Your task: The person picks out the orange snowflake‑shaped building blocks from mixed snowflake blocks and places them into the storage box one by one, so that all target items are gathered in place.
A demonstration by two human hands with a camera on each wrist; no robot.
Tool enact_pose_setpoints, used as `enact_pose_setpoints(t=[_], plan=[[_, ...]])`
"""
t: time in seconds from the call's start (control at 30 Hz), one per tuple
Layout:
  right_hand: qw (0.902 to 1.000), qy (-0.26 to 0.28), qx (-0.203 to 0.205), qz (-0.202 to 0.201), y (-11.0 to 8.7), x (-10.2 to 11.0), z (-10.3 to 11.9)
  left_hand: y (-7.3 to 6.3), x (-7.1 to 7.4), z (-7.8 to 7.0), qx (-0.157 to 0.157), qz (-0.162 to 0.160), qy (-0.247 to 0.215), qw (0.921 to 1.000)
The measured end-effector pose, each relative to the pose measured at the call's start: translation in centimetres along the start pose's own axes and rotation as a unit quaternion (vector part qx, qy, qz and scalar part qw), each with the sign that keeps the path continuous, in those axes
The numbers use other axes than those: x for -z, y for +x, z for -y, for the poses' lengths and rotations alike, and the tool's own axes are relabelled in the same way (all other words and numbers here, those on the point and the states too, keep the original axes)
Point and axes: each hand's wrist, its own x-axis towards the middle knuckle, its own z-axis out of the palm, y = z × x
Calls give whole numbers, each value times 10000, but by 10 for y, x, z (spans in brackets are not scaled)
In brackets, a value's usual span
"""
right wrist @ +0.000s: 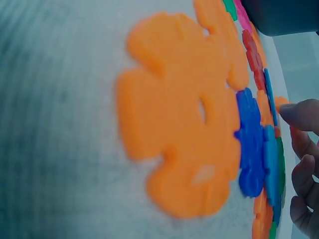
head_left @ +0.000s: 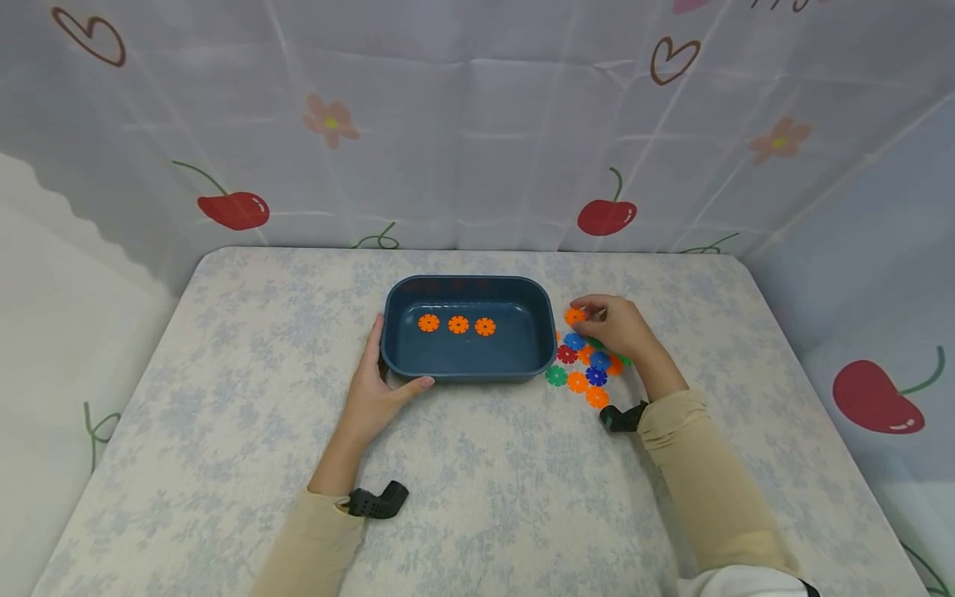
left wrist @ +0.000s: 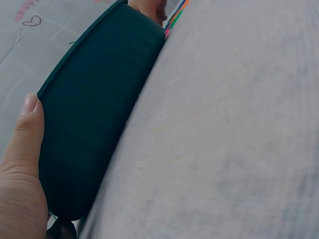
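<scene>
Orange disc [head_left: 574, 316] pinched beside the blue tray [head_left: 515, 350]
Left hand [head_left: 370, 398], fingers spread, braces the tray's corner, likely for steadiness; right hand [head_left: 627, 326] pinches the disc between thumb and fingertip, near the pile [head_left: 595, 376].

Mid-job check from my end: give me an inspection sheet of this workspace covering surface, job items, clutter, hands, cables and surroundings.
Surface: table covered in a pale cloth-like pattern of blue-grey blotches.
Job items: dark blue tray holding three orange flower-shaped pieces in a row; loose pieces in orange, blue, red and green beside its right end, some overlapping.
Clutter: nothing seen beyond the loose pieces.
Left hand: holds the tray's near-left corner.
Right hand: pinches an orange piece above the loose ones.
Wrists: a black device on each.
Cables: nothing seen.
Surroundings: pale backdrop printed with cherries, hearts and flowers.
</scene>
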Motion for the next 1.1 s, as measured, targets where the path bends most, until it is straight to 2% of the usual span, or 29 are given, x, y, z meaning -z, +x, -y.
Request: enact_pose_setpoints(t=[0.13,0.33,0.47,0.57,0.7,0.93,1.03,1.1], plan=[[9998,181,-51,-20,0,1,1,0,0,0,-4,11,12,10000],[9997,-61,-215,133,-2,3,4,0,0,1,18,15,17,10000],[9997,34,-198,134,-3,4,3,0,0,1,4,5,2,10000],[9999,159,13,-64,-3,3,3,0,0,1,-18,7,-18,10000],[9974,336,357,-534,-2,4,8,0,0,2,-37,30,-21,10000],[9843,1004,906,-1135,-4,10,36,0,0,2,-33,45,-20,10000],[9775,1184,1270,-1201,-7,11,52,0,1,2,-20,43,-41,10000],[9760,1149,1499,-1083,-9,9,63,0,1,2,-17,36,-54,10000]])
